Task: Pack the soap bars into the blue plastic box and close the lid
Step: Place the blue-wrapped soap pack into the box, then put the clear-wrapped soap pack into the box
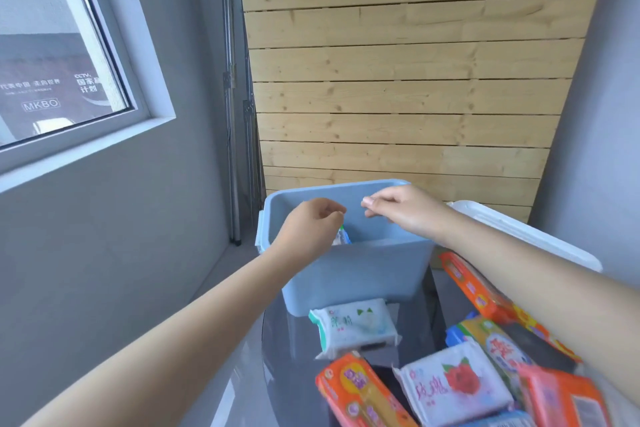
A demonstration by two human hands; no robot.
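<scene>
The blue plastic box stands open on the dark glass table, its white lid lying behind it to the right. My left hand hovers over the box's near left part with curled fingers. The corner of a white-green soap bar shows just under it inside the box; whether the hand holds it is unclear. My right hand hangs over the box's middle, fingertips pinched together with nothing seen in them. Several wrapped soap bars lie on the table in front: a white-green one, an orange one, a white rose one.
More soap packs, a long orange one and a pink-orange one, crowd the table's right side under my right forearm. A wooden slat panel rises behind the box. A grey wall with a window is on the left.
</scene>
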